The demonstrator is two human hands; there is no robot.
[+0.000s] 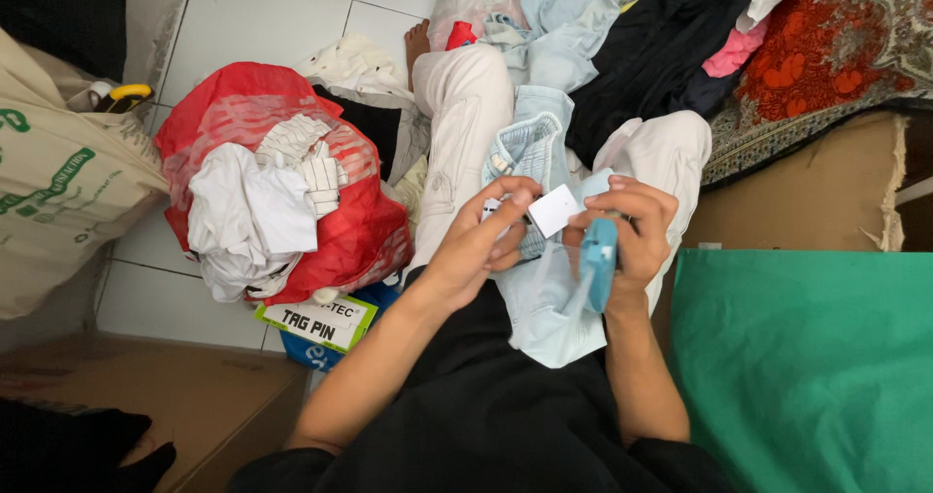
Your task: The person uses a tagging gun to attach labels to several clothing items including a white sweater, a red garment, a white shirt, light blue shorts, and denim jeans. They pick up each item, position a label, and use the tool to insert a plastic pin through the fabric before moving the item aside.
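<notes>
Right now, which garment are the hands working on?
The pale blue garment on the lap, under both hands; the other clothes lie piled ahead or stuffed in the red bag.

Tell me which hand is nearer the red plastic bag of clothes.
Left. The left hand pinches the white tag on the side toward the red plastic bag; the right hand, gripping the blue tagging gun, lies farther away.

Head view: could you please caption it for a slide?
Seated person's left hand pinches a white tag on pale blue garment; right hand grips blue tagging gun.
</notes>
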